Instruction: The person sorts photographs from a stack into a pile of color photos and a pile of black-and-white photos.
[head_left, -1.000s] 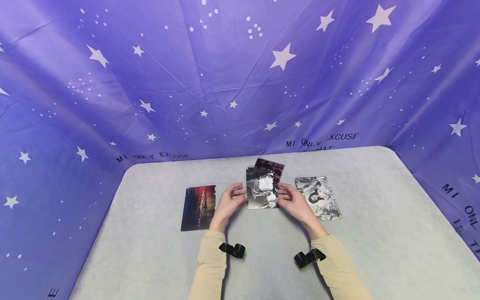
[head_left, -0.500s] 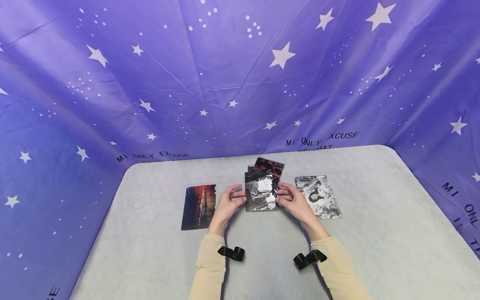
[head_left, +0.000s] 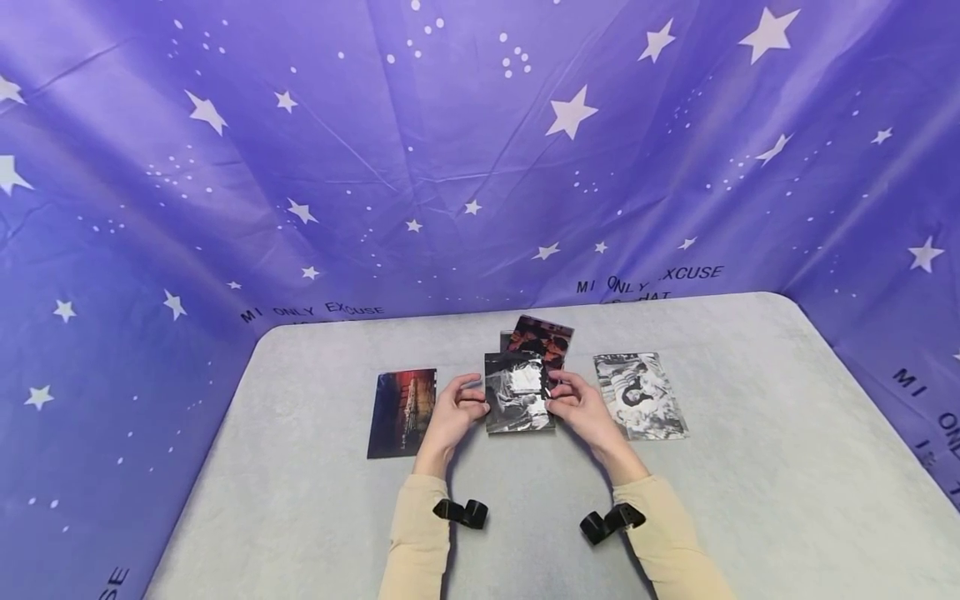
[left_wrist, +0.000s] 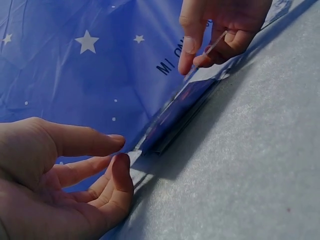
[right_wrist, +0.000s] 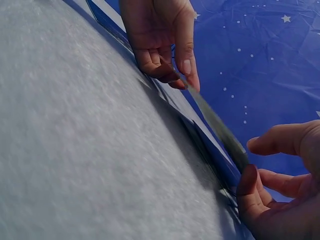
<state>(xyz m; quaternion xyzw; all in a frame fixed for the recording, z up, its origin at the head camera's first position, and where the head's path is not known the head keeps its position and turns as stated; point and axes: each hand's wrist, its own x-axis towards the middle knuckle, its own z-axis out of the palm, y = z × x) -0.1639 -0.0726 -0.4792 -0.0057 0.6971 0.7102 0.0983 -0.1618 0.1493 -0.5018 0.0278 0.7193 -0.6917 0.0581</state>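
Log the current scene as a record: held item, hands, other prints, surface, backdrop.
held item: glossy black-and-white print, off the table
left hand: pinches its left edge
right hand: pinches its right edge
behind it: red-toned print, lower part hidden in the head view
on the left: blue-and-red print, flat
on the right: grey portrait print, flat
surface: grey table
backdrop: purple cloth with white stars

Reddish picture (head_left: 543,337) partly hidden behind the central black-and-white picture (head_left: 517,395).
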